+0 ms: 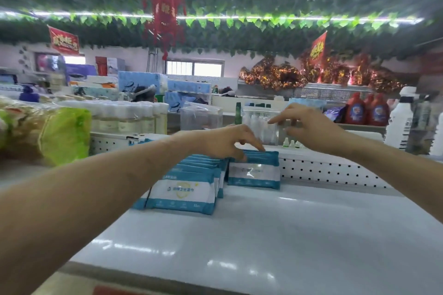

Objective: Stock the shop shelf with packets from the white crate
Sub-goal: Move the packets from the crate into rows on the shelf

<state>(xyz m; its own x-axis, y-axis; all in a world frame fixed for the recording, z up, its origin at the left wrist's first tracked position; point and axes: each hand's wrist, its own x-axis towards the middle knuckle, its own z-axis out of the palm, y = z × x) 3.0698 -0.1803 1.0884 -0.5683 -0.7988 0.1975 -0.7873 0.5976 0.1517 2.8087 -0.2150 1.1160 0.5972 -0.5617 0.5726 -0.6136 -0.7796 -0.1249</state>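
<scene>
On the shelf (299,223), left hand (225,139) fingers touch a half-hidden packet (254,171); right hand (309,127) spread, empty.

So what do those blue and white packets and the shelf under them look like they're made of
The packets look like soft plastic film with a slight sheen; the edges crinkle and one at the back shows a glare patch. The shelf looks like white painted or coated sheet metal, glossy enough to mirror the ceiling lights, with a perforated back panel. That is a guess from the finish.
</scene>
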